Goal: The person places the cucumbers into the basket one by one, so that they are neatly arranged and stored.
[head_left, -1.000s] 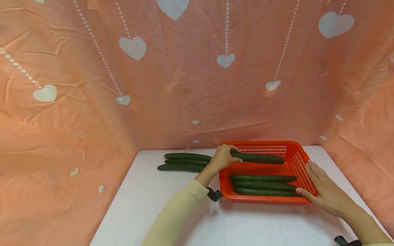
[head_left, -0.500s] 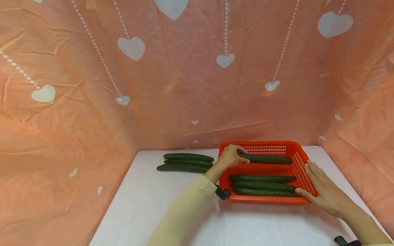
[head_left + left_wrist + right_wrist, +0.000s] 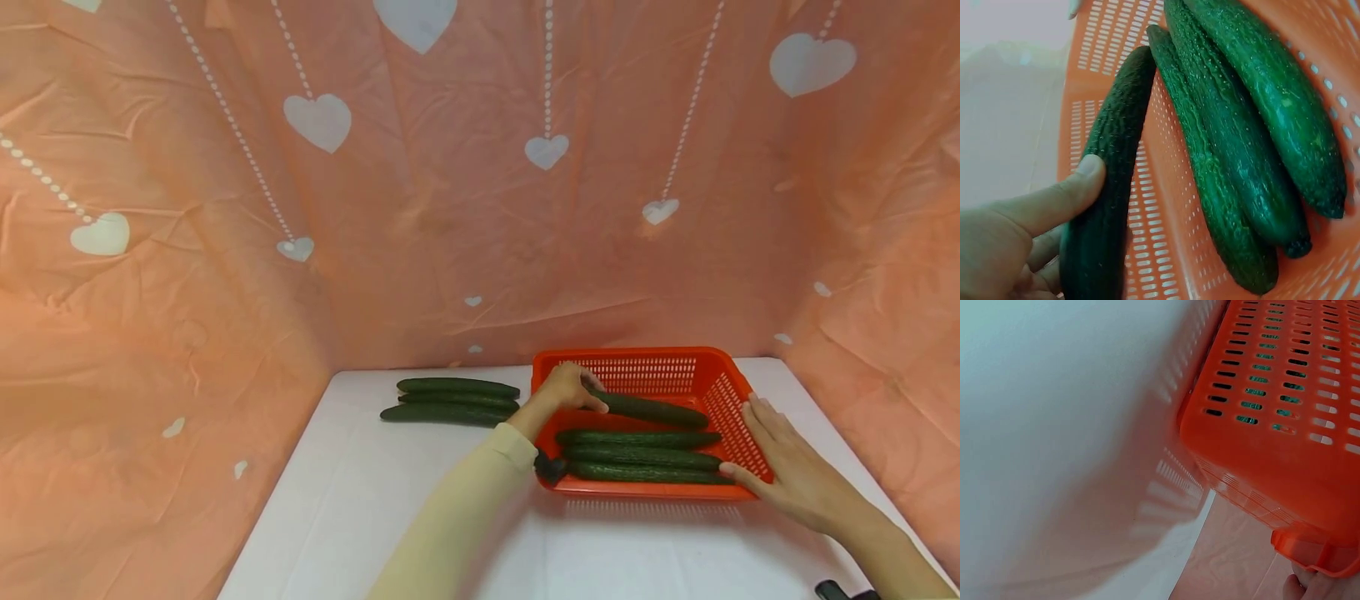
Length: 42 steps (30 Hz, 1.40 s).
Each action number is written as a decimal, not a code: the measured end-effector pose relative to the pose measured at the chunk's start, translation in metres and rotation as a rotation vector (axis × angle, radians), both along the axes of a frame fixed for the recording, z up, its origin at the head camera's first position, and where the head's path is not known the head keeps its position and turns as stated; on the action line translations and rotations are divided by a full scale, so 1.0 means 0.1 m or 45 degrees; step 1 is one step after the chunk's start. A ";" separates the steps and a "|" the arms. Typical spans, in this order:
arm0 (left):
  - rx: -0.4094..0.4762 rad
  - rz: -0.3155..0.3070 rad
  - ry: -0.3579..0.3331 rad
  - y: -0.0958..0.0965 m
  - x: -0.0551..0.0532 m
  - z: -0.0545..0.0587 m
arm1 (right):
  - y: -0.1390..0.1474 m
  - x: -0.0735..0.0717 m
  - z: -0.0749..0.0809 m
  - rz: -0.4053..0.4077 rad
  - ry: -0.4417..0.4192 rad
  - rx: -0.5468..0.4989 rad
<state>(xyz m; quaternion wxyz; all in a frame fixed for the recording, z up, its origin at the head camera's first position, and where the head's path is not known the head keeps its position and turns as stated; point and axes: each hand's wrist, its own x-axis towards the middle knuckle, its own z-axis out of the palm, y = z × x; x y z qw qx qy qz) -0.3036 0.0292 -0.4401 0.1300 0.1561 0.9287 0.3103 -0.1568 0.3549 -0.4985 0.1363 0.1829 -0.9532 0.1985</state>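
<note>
Looks like the loading step to me: the left hand (image 3: pixel 567 388) has thumb and fingers clamped on a cucumber (image 3: pixel 651 410), tilted inside the red basket (image 3: pixel 645 492), just behind the row of three cucumbers (image 3: pixel 641 456) lying there. Next move probably calls for lowering it alongside and letting go; can't tell if it's touching bottom. The right hand (image 3: pixel 797 475) lies straight-fingered against the basket's right end, gripping nothing. Three more cucumbers (image 3: pixel 450 400) lie on the white table (image 3: pixel 337 500). I'd just watch that near row, could crowd the landing.

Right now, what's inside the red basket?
Three cucumbers lie side by side along the near side of the red basket. The left hand holds a fourth cucumber inside, behind them. What is beneath the three is hidden.
</note>
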 end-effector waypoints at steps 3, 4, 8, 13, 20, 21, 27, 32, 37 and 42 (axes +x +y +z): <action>0.008 -0.016 -0.018 -0.01 -0.02 -0.04 | 0.00 0.01 0.00 -0.007 -0.009 0.002; 0.014 -0.021 -0.028 -0.01 -0.02 -0.06 | -0.01 0.01 0.00 -0.010 -0.019 0.001; 0.101 -0.075 -0.066 -0.04 -0.03 -0.04 | -0.02 0.02 0.00 -0.013 -0.038 0.000; 0.171 -0.177 -0.069 -0.17 -0.05 0.14 | -0.02 0.02 0.00 -0.014 -0.037 0.005; 0.189 -0.220 0.084 -0.71 -0.10 0.30 | -0.02 0.03 -0.01 -0.008 -0.029 -0.001; 0.194 -0.213 0.103 -0.81 -0.11 0.31 | -0.02 0.03 -0.01 -0.006 -0.029 -0.002; 0.199 -0.125 0.189 -1.38 -0.13 0.28 | 0.01 0.02 0.01 -0.013 -0.022 0.001; 0.194 -0.099 0.216 -1.78 -0.12 0.14 | 0.02 0.02 0.00 -0.014 -0.027 0.009; 0.177 -0.092 0.180 -2.16 -0.13 -0.05 | 0.01 0.02 -0.01 -0.013 -0.024 0.006; 0.111 -0.083 0.177 -2.51 -0.12 -0.22 | 0.00 0.01 0.00 -0.006 -0.022 0.005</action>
